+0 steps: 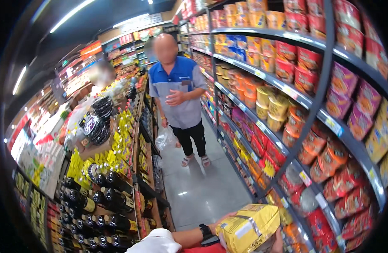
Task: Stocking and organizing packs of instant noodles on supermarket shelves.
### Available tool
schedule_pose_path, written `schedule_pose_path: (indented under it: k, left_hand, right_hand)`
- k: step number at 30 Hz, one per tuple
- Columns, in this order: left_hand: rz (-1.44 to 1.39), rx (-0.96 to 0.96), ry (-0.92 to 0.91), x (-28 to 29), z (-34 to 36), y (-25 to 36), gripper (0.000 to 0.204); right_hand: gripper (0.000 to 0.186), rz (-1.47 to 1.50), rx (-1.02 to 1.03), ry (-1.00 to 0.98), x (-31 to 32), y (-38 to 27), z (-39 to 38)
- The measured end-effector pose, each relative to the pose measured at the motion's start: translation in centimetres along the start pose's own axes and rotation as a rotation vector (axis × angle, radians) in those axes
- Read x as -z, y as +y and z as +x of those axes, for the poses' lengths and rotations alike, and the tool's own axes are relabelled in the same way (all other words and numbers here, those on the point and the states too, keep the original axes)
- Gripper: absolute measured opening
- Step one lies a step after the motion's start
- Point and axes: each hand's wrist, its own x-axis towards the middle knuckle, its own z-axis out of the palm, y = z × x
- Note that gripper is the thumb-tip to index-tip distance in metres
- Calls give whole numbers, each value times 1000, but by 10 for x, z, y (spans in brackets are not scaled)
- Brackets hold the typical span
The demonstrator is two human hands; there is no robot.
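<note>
A yellow plastic-wrapped package [248, 227] with a white label and a dark strip is held between my two hands at the lower edge. My left hand [226, 219], with a black watch on its wrist, closes on the package's left side. The fingers of that hand are mostly behind the wrapper. On the package's right side, my right hand [278, 241] grips it, only partly in view. The package is tilted, close to the lower shelves on the right.
Shelves of cup and bagged noodles [303, 63] rise along the right. On the left, a display rack holds dark bottles [118, 223] and yellow packets [118, 139]. In the grey-floored aisle [189, 185], a person in a blue and grey shirt [183, 97] stands facing me with a clear plastic bag [164, 139].
</note>
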Motion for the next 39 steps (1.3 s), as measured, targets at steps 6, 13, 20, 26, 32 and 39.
schedule_pose_path:
  k: [6, 13, 20, 26, 32, 39]
  left_hand:
    - [-55, 34, 27, 22, 5, 32, 43]
    - [46, 88, 59, 64, 29, 50, 41]
    - [225, 34, 334, 69, 46, 24, 62]
    - [1081, -114, 263, 71, 92, -16, 68]
    - [203, 198, 970, 173, 80, -62, 44]
    - [74, 9, 1040, 208, 26, -73, 36]
  right_hand:
    - [35, -540, -247, 14, 31, 4, 28]
    - [41, -611, -383, 83, 16, -1, 27]
    - [32, -533, -364, 62, 32, -18, 38]
    - [36, -272, -328, 271, 79, -3, 50]
    - [35, -299, -300, 596, 179, 74, 74]
    - [30, -35, -560, 948, 268, 112, 160]
